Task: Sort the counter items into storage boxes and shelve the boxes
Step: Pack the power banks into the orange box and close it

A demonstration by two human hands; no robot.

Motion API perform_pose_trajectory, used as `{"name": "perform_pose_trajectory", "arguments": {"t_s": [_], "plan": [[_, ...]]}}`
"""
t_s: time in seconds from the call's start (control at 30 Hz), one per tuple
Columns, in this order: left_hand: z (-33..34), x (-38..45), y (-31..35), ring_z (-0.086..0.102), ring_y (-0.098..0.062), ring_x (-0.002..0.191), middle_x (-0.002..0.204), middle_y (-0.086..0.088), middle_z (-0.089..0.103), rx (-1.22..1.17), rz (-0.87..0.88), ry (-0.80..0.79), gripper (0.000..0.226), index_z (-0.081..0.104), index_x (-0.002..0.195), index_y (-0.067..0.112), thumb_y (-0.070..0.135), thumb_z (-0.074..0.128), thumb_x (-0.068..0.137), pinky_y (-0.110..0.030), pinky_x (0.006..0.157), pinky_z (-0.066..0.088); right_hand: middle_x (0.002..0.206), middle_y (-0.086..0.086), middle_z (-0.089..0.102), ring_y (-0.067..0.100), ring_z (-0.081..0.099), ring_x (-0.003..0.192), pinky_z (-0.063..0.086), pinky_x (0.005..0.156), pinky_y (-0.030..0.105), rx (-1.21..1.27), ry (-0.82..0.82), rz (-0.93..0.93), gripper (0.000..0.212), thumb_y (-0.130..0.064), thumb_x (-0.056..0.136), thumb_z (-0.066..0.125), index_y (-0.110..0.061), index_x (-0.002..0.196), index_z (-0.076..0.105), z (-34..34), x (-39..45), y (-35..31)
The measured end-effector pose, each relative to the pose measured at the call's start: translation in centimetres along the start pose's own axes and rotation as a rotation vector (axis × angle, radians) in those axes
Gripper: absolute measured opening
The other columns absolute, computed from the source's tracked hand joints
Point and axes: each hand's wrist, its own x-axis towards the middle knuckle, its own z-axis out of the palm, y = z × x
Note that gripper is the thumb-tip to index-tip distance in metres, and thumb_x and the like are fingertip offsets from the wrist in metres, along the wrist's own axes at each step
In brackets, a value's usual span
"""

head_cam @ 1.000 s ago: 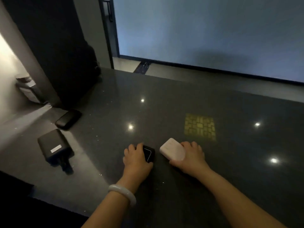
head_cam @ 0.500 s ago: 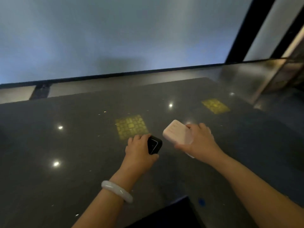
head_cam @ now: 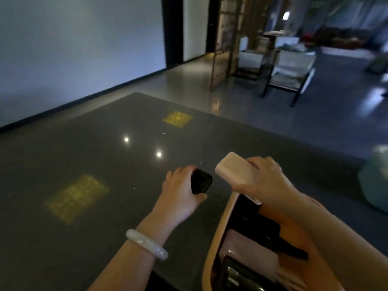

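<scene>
Right hand (head_cam: 265, 179) wrapped around a pale pink block (head_cam: 236, 170), held just above the far rim of the tan storage box (head_cam: 212, 238), long axis slanting down toward it. Left hand (head_cam: 178, 192) curled around a small black device (head_cam: 200, 182), just left of the box, farther from the opening. Probably right-hand drop first. Beneath the box, glossy dark counter (head_cam: 105, 156); beyond the counter, blurred chairs (head_cam: 287, 74).

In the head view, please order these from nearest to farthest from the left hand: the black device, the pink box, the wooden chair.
1. black device: held in the left hand.
2. pink box: just to its right, in the right hand.
3. wooden chair: far behind, on the floor.
</scene>
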Motion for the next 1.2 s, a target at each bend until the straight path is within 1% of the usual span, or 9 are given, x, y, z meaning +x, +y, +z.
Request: {"name": "perform_pose_trajectory", "arguments": {"t_s": [0.1, 0.27, 0.33, 0.43, 0.53, 0.7, 0.87, 1.07, 1.2], "plan": [[1.3, 0.7, 1.0, 0.036, -0.012, 0.121, 0.13, 0.009, 0.047, -0.01, 0.119, -0.047, 0.071, 0.04, 0.138, 0.03, 0.032, 0.077, 0.078, -0.037, 0.104, 0.039, 0.111, -0.013, 0.033, 0.01, 0.034, 0.105, 0.042, 0.089, 0.036, -0.02, 0.011, 0.068, 0.09, -0.071, 0.054, 0.071, -0.037, 0.131, 0.038, -0.3, -2.4, 3.1], [2.9, 0.6, 0.9, 0.035, -0.01, 0.123, 0.132, 0.011, 0.044, -0.035, 0.255, -0.15, 0.077, 0.035, 0.141, 0.032, 0.037, 0.077, 0.077, -0.034, 0.104, 0.039, 0.12, -0.021, 0.031, 0.006, 0.029, 0.111, 0.035, 0.094, 0.033, 0.011, 0.024, 0.114, 0.092, -0.075, 0.051, 0.07, -0.044, 0.132, 0.037, 1.7, -6.6, 5.4], [3.4, 0.3, 0.6, 0.034, -0.008, 0.122, 0.133, 0.012, 0.043, -0.039, 0.301, -0.184, 0.078, 0.034, 0.142, 0.033, 0.041, 0.076, 0.076, -0.033, 0.103, 0.039, 0.114, -0.022, 0.031, 0.005, 0.03, 0.108, 0.034, 0.09, 0.03, 0.018, -0.016, 0.133, 0.089, -0.074, 0.051, 0.07, -0.044, 0.128, 0.038, 2.7, -7.7, 5.7], [3.9, 0.2, 0.2, 0.034, -0.007, 0.121, 0.133, 0.012, 0.043, -0.047, 0.345, -0.215, 0.075, 0.033, 0.14, 0.033, 0.037, 0.075, 0.079, -0.032, 0.102, 0.04, 0.108, -0.027, 0.03, 0.0, 0.032, 0.101, 0.034, 0.083, 0.024, 0.023, -0.116, 0.125, 0.087, -0.075, 0.052, 0.071, -0.048, 0.126, 0.035, 4.2, -9.0, 6.0], [4.0, 0.3, 0.3, 0.036, -0.01, 0.122, 0.133, 0.01, 0.043, -0.05, 0.367, -0.221, 0.075, 0.034, 0.14, 0.032, 0.034, 0.076, 0.078, -0.034, 0.102, 0.042, 0.11, -0.034, 0.027, -0.007, 0.031, 0.102, 0.032, 0.075, 0.017, 0.054, -0.152, 0.116, 0.09, -0.078, 0.049, 0.07, -0.053, 0.126, 0.031, 5.4, -10.0, 6.2], [4.0, -0.4, 1.1, 0.035, -0.011, 0.122, 0.133, 0.009, 0.043, -0.053, 0.392, -0.246, 0.075, 0.033, 0.141, 0.03, 0.034, 0.074, 0.079, -0.038, 0.104, 0.04, 0.111, -0.042, 0.022, -0.011, 0.026, 0.106, 0.032, 0.077, 0.016, 0.051, -0.205, 0.032, 0.086, -0.074, 0.054, 0.071, -0.062, 0.124, 0.024, 5.5, -10.3, 6.3], [4.0, -0.7, 1.7, 0.034, -0.012, 0.122, 0.134, 0.008, 0.044, -0.029, 0.369, -0.273, 0.077, 0.03, 0.143, 0.03, 0.035, 0.073, 0.08, -0.039, 0.103, 0.039, 0.112, -0.036, 0.026, -0.005, 0.027, 0.109, 0.033, 0.088, 0.023, 0.105, -0.262, 0.038, 0.083, -0.067, 0.06, 0.072, -0.057, 0.129, 0.029, 5.3, -10.1, 6.9], [4.0, -0.9, 1.7, 0.034, -0.01, 0.121, 0.134, 0.01, 0.045, -0.03, 0.291, -0.274, 0.079, 0.03, 0.144, 0.032, 0.035, 0.075, 0.079, -0.033, 0.101, 0.04, 0.112, -0.036, 0.027, -0.006, 0.027, 0.109, 0.03, 0.087, 0.019, 0.115, -0.299, -0.049, 0.076, -0.061, 0.07, 0.071, -0.055, 0.134, 0.031, 5.5, -10.5, 6.8], [4.0, -1.1, 1.9, 0.033, -0.009, 0.121, 0.133, 0.01, 0.045, -0.017, 0.275, -0.259, 0.079, 0.03, 0.143, 0.032, 0.034, 0.076, 0.078, -0.035, 0.102, 0.04, 0.114, -0.033, 0.029, -0.005, 0.028, 0.111, 0.032, 0.09, 0.021, 0.133, -0.316, -0.045, 0.076, -0.059, 0.072, 0.071, -0.053, 0.137, 0.03, 5.2, -10.6, 6.9]]}}
